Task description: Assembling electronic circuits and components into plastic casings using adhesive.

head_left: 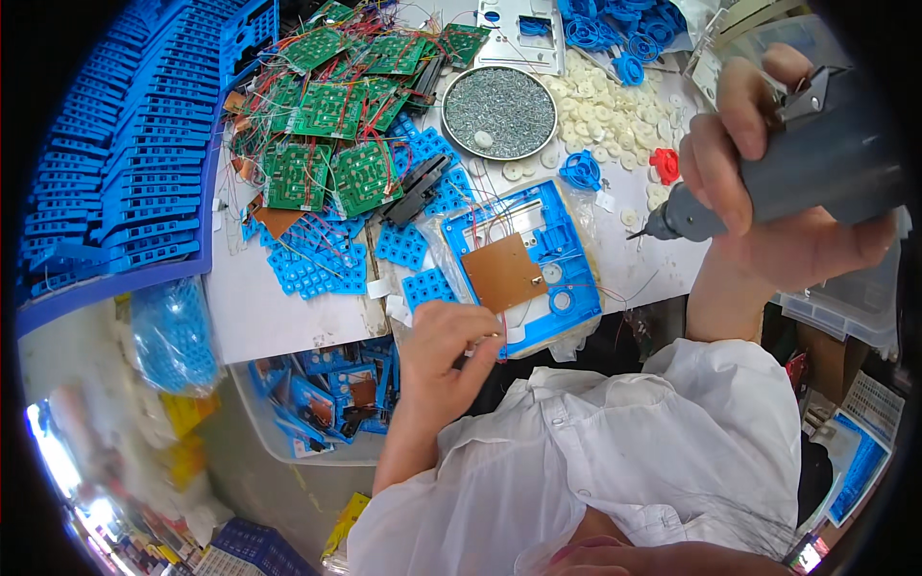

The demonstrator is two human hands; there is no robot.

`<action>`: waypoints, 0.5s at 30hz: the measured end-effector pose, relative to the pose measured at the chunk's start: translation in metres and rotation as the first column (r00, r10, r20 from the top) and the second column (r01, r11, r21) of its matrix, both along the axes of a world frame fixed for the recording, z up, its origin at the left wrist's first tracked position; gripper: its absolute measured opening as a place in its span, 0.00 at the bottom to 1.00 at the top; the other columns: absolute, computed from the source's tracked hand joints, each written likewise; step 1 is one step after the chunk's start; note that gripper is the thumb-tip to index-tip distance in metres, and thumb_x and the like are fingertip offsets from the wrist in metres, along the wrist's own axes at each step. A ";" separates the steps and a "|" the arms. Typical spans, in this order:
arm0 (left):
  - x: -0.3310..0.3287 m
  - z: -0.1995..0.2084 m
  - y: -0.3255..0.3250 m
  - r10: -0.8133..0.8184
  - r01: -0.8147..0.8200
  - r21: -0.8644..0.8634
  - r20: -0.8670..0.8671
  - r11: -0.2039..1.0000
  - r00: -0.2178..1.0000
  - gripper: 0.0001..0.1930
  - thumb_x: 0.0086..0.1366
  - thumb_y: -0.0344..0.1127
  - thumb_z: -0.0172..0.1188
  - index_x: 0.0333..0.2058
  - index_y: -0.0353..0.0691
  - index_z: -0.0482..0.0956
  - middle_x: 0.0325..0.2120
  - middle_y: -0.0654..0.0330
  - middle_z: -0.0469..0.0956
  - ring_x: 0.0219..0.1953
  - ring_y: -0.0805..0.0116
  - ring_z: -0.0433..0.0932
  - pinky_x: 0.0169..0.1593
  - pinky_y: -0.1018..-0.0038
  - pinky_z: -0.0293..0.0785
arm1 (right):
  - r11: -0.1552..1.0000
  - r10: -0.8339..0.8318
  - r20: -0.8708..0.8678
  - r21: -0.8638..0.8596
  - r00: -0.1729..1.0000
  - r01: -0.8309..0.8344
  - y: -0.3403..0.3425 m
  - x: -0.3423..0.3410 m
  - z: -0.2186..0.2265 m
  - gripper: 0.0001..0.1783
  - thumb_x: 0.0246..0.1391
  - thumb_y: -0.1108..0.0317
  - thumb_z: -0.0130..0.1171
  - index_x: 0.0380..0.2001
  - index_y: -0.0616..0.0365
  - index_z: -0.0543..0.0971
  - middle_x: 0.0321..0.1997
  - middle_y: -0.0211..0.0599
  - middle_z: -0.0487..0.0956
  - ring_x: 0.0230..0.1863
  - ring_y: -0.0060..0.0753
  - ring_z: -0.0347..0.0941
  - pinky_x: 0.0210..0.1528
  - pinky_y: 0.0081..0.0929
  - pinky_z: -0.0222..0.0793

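My right hand [715, 158] grips a grey electric screwdriver [816, 158], held up at the right with its bit pointing left above the table edge. In front of me lies a blue plastic housing [578, 324], tilted a little, at the table's near edge. A brown circuit board [501, 274] with thin red wires rests on it, copper-coloured face up. My left hand [444, 353] is closed at the housing's near left corner, thumb and fingers pinched together. What those fingertips hold is too small to make out.
A round tray [447, 101] of small screws stands beyond the housing, beside cream plastic discs [600, 106]. Green circuit boards [331, 110] with wires are heaped at left, near blue keypads [317, 259]. Blue housings [144, 163] stack at far left; a bin [264, 418] sits below.
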State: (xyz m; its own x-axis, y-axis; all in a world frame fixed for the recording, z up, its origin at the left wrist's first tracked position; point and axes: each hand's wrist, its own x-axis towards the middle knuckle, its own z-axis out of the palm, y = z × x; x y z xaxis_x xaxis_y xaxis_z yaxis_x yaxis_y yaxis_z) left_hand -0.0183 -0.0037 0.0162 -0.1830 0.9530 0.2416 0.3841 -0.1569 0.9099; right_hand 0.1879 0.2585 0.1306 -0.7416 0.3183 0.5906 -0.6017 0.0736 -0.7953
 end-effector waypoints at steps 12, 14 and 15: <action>0.036 -0.017 0.024 0.100 -0.042 0.202 -0.287 0.978 0.953 0.13 0.54 0.26 0.70 0.40 0.42 0.83 0.36 0.64 0.84 0.30 0.65 0.78 0.45 0.63 0.64 | 0.980 0.006 0.187 -0.199 0.982 0.031 -0.081 -0.033 -0.040 0.33 0.55 0.59 0.72 0.57 0.56 0.66 0.22 0.33 0.75 0.23 0.28 0.73 0.26 0.29 0.71; 0.036 -0.015 0.026 0.096 -0.034 0.215 -0.283 0.976 0.954 0.14 0.55 0.28 0.71 0.41 0.43 0.82 0.37 0.65 0.83 0.30 0.68 0.78 0.46 0.64 0.62 | 0.973 0.099 0.099 -0.219 0.990 -0.076 -0.083 -0.032 -0.043 0.29 0.56 0.64 0.70 0.55 0.58 0.67 0.20 0.32 0.74 0.21 0.28 0.72 0.23 0.29 0.70; 0.036 -0.013 0.027 0.092 -0.030 0.219 -0.281 0.975 0.955 0.14 0.55 0.28 0.71 0.41 0.43 0.82 0.37 0.65 0.83 0.30 0.68 0.78 0.46 0.64 0.62 | 0.970 0.112 0.076 -0.226 0.991 -0.092 -0.086 -0.033 -0.044 0.26 0.56 0.66 0.69 0.54 0.59 0.68 0.19 0.32 0.74 0.20 0.28 0.70 0.21 0.28 0.69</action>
